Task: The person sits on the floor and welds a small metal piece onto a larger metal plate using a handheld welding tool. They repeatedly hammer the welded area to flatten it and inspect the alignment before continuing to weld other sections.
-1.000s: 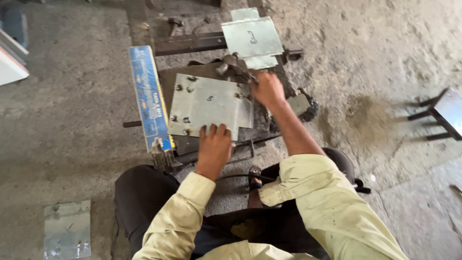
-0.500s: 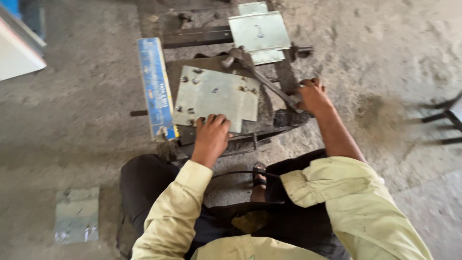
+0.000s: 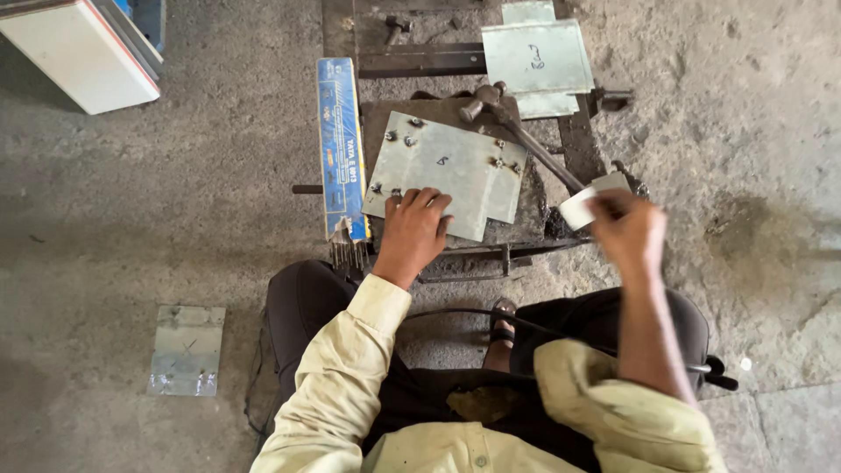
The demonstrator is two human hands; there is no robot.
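Moved: your right hand is pulling the hammer back, fist closed on its handle
Left hand: you are pressing it open-palmed, flat on the steel plate, gripping nothing

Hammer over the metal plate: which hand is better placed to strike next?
Likely the right hand: it grips the hammer by its handle, head above the plate's far edge. The left hand lies flat on the metal plate, pinning its near edge.
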